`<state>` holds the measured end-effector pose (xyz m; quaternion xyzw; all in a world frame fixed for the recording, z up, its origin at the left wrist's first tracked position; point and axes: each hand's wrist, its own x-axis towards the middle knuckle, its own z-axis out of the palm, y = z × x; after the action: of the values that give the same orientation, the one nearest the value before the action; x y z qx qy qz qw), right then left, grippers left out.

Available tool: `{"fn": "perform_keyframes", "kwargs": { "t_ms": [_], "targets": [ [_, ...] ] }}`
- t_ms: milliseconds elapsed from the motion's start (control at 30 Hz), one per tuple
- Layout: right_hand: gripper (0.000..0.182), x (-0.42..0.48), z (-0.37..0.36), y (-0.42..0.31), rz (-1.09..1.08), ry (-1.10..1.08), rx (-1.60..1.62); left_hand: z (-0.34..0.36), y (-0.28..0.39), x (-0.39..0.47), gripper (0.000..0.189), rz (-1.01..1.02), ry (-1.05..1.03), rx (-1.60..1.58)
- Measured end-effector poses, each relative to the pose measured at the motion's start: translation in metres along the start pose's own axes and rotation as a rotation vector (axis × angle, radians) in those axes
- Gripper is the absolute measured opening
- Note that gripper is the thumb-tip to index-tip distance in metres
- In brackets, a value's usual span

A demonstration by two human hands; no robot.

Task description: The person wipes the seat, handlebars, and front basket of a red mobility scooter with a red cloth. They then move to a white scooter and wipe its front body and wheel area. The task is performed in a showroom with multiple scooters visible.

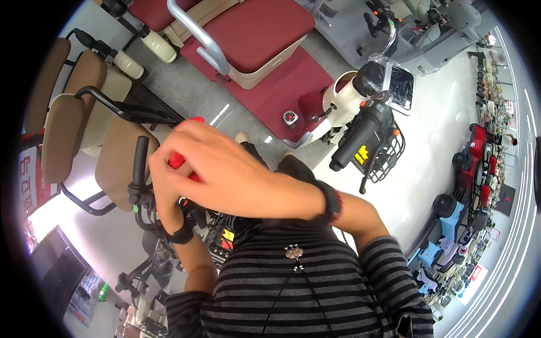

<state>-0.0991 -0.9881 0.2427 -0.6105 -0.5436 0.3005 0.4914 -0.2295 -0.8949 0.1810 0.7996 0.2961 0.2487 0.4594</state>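
Observation:
My right hand (219,173) reaches across to the left in front of my chest, its fingers bent around a red cloth (176,160). Parts of the cloth show between the fingers and above the knuckles. My left hand (162,181) is raised against it, mostly behind the right hand, so its grip on the cloth is hard to make out. Both wrists wear dark bands. Left of the hands is a black handlebar grip (140,162). Below them, partly covered, are handlebar parts and cables.
An electric tricycle with a dark red seat (258,29) and red footboard (279,93) stands ahead. Its handlebar grip (355,137) and wire basket (384,156) are at the right. Brown seats (122,164) stand left, a screen (59,270) lower left, and rows of vehicles far right.

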Motion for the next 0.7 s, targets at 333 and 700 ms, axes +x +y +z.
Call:
{"fn": "perform_keyframes", "kwargs": {
  "t_ms": [333,700],
  "targets": [
    [0.104,-0.151,-0.107,0.023,0.12,-0.039,-0.076,0.09,0.111,-0.055,0.047,-0.218,-0.056,-0.781],
    [0.113,-0.215,-0.185,0.045,0.327,0.189,1.006,0.198,0.199,-0.06,0.05,0.35,-0.356,-0.519]
  ]
}}
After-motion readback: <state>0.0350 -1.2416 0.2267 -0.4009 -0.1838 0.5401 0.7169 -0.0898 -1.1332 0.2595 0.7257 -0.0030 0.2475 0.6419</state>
